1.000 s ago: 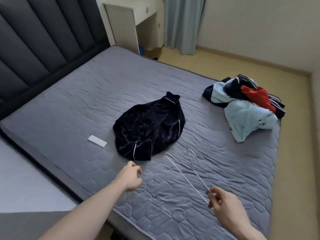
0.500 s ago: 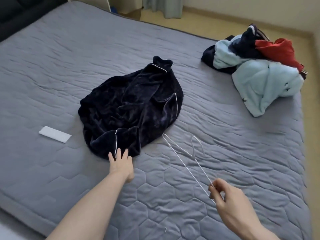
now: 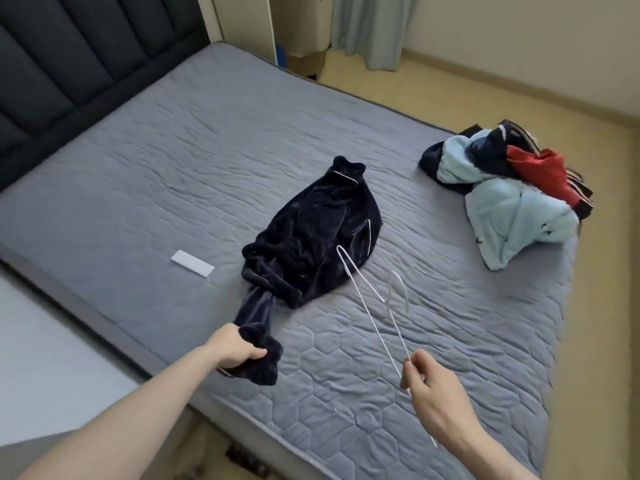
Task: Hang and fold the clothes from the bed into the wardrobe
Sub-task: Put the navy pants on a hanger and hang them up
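With the left hand (image 3: 239,351) gripping only the dark garment's (image 3: 311,244) sleeve and the right hand (image 3: 427,386) pinching the wire hanger (image 3: 367,292), the bunched fabric may snag while being threaded.

**Colours on the bed**

The left hand (image 3: 235,351) grips a dark navy fuzzy garment (image 3: 311,237) with thin white piping. The right hand (image 3: 427,389) pinches a white wire hanger (image 3: 367,296). Under both grips, the mattress (image 3: 173,174) is grey with a stitched honeycomb pattern. Far beyond the right grip lies a pile of clothes (image 3: 512,206): pale blue with small dark marks, red, and navy. Left of the left grip sits a white strip (image 3: 192,263).
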Demonstrator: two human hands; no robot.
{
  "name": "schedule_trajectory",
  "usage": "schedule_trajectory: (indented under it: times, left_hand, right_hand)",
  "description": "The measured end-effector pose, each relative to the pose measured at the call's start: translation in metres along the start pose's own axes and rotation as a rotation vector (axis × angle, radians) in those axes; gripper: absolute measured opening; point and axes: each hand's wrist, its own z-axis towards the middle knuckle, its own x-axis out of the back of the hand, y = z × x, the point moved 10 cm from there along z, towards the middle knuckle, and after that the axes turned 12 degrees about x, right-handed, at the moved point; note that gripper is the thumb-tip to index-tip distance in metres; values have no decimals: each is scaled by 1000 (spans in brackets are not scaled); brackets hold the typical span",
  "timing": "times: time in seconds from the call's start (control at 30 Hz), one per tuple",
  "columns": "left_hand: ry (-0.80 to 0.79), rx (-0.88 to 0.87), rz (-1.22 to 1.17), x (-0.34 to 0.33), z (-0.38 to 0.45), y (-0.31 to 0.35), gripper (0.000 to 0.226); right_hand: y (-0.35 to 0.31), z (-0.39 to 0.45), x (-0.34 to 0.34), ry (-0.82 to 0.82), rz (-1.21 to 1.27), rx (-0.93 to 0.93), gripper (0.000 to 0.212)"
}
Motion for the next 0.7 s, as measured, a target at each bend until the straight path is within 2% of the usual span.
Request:
schedule_trajectory:
  times: [0.13,0.27,0.33,0.43,0.53,0.63,0.7]
  left_hand:
    - [-155,-149,-57,-30,-116,11,25]
    - [-278,-393,-42,-91,-249,40,34]
    - [-356,-516,-15,-133,-313,51,32]
    - [-436,-613,-14,-200,-394,55,28]
    - [-426,-646,-74,-252,-447,50,31]
    - [-438,-641,-206,-293,-489,49,29]
    - [-475,-667,-253,-319,-520,54,21]
  right_hand:
    - [-32,-44,34,11,43,9,39]
    - [-34,-96,49,-47,152,-67,46]
    - [-23,-123,51,-97,207,-113,43]
    - [12,-165,58,-142,157,-133,36]
    - [70,-218,61,-186,184,-250,39]
    - [123,-284,54,-407,265,-462,70]
    - [140,-317,54,-567,246,-508,79]
